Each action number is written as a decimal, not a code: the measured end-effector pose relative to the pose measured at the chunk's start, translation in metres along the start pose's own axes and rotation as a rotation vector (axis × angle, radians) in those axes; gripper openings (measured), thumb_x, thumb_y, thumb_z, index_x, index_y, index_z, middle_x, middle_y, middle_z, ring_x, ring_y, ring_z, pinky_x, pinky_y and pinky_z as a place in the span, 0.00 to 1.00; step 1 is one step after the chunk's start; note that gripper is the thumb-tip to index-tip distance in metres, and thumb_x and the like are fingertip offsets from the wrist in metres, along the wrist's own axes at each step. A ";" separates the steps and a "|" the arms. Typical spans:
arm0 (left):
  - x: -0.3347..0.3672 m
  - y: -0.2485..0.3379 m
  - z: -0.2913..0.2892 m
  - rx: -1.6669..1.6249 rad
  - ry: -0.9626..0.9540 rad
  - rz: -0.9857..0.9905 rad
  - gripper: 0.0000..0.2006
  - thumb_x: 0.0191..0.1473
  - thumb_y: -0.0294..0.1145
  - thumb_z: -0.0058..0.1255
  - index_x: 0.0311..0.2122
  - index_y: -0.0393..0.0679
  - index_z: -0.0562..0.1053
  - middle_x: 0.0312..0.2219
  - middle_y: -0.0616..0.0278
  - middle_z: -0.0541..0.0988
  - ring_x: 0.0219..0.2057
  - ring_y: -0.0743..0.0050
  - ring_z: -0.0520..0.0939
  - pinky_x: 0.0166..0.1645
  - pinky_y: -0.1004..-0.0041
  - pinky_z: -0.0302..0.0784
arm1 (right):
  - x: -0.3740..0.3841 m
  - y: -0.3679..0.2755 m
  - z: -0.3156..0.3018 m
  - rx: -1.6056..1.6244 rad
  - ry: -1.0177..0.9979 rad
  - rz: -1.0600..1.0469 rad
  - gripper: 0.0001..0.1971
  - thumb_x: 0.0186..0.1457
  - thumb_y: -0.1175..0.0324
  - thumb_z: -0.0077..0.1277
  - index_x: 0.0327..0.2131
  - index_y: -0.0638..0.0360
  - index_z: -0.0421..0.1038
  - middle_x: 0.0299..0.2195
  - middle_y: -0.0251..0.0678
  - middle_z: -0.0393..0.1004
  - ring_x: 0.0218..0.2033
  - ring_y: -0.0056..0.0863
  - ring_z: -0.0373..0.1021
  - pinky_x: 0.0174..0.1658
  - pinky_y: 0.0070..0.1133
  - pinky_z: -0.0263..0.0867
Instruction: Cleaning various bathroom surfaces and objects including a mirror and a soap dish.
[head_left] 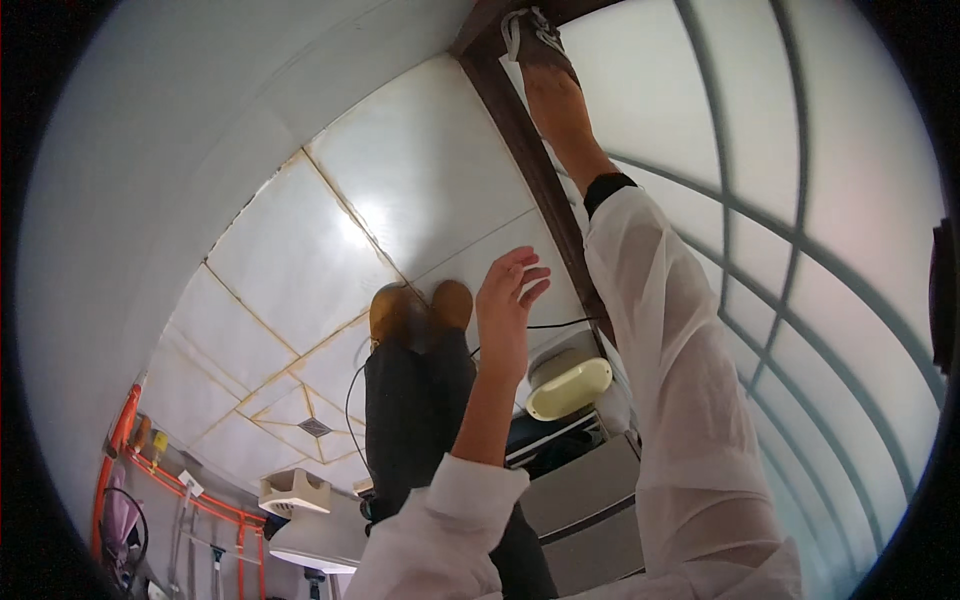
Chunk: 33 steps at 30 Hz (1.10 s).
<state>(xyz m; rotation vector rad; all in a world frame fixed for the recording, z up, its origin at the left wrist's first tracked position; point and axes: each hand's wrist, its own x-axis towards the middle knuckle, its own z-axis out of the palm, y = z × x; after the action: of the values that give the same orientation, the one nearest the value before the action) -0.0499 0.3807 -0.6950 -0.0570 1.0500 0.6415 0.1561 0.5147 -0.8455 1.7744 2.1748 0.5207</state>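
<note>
Right hand (556, 92) grasps a bunched item, apparently cloth (537, 42), just beyond it at the frame (522, 150) corner. Left hand (512, 285): empty, fingers loosely curled, nearer the body. Advisable: even pressure, steady footing.

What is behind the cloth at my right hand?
A brown frame and a frosted panel show beside the cloth. Whatever it and your right hand cover can't be seen.

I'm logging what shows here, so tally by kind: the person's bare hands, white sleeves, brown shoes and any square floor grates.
Bare hands: 2
White sleeves: 2
Brown shoes: 2
Square floor grate: 1
Total: 7
</note>
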 end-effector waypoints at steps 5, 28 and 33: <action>0.004 0.027 0.020 0.016 -0.025 0.103 0.18 0.53 0.40 0.42 0.45 0.39 0.68 0.39 0.58 0.73 0.42 0.65 0.73 0.52 0.66 0.64 | 0.012 -0.018 0.061 0.195 -0.062 -0.012 0.20 0.50 0.69 0.43 0.48 0.63 0.65 0.45 0.35 0.69 0.49 0.27 0.63 0.55 0.21 0.57; -0.016 0.027 0.012 -0.059 -0.130 0.161 0.19 0.52 0.40 0.43 0.45 0.37 0.68 0.36 0.59 0.72 0.41 0.68 0.72 0.51 0.67 0.64 | -0.121 0.017 -0.131 0.180 -0.049 0.349 0.24 0.42 0.77 0.46 0.48 0.61 0.67 0.45 0.40 0.70 0.45 0.40 0.67 0.52 0.33 0.60; -0.025 0.007 0.023 -0.080 -0.175 0.099 0.18 0.52 0.39 0.43 0.44 0.38 0.68 0.35 0.60 0.73 0.39 0.68 0.73 0.50 0.67 0.65 | -0.106 0.109 -0.303 -0.222 0.091 0.422 0.32 0.53 0.72 0.40 0.62 0.54 0.44 0.63 0.48 0.42 0.62 0.51 0.42 0.60 0.47 0.37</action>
<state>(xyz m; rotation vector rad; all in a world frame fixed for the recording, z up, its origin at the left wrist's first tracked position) -0.0438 0.3828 -0.6614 -0.0177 0.8617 0.7642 0.1405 0.4006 -0.5271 2.1178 1.7103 0.9147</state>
